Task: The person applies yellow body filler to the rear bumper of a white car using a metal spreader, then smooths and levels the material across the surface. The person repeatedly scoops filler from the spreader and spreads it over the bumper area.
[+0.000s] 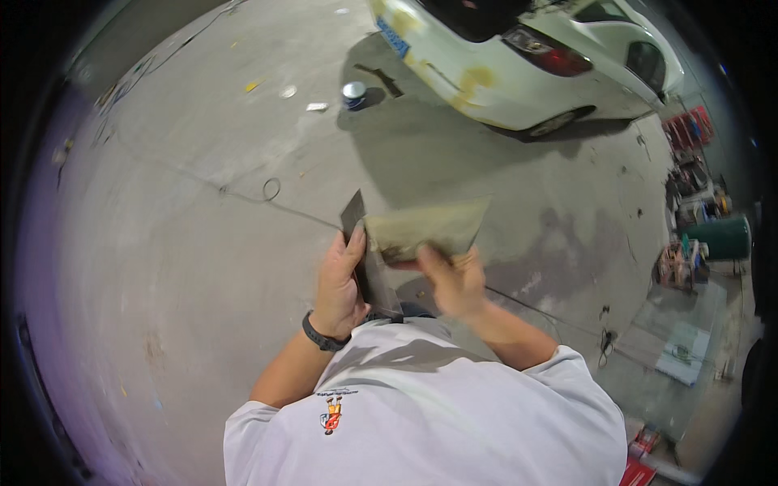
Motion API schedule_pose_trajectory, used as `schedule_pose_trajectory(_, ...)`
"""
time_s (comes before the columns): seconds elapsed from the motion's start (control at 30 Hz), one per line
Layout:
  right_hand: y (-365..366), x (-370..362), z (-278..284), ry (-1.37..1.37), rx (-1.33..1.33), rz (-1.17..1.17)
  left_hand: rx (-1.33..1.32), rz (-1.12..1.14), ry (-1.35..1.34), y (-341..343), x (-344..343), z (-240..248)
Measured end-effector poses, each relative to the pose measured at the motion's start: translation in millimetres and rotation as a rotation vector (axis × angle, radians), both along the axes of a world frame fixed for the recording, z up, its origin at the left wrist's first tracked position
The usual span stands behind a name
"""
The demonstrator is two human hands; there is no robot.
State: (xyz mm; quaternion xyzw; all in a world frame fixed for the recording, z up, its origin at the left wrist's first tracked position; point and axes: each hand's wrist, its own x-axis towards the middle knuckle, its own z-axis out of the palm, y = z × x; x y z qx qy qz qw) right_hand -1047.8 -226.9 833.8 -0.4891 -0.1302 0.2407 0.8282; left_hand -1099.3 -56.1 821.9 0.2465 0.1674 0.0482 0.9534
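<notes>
In front of my body, my left hand [335, 279] grips a dark flat plate [352, 211] held nearly on edge, with the thumb along its face. My right hand [458, 283] is closed on a wide putty spreader [433, 219] with a pale yellowish blade, and motion blurs both hand and blade. The left end of that blade meets or overlaps the plate near my left thumb. Whether the two touch I cannot tell. Darker smears show along the spreader's lower part, near my right fingers.
A white car [454, 65] with yellowish patches stands at the upper right. Near it on the floor are a tin [354, 95] and a dark strip [380, 79]. A thin cable [271, 189] crosses the floor. Along the right side are a green drum [719, 238] and a red rack [687, 128].
</notes>
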Motion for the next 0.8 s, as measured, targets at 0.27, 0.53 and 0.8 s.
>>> schedule_pose_trajectory(0.27, 33, -47, 15, -0.476, -0.577, -0.085, 0.228, 0.17, -0.11, 43, 13, 20)
schedule_pose_trajectory(0.53, 53, -52, 50, -0.623, -1.075, 0.327, 0.87, 0.111, -0.243, 85, 8, 2)
schedule_pose_trajectory(0.8, 36, -21, 60, -0.664, -0.955, 0.249, 0.811, 0.04, -0.131, 90, 10, 3)
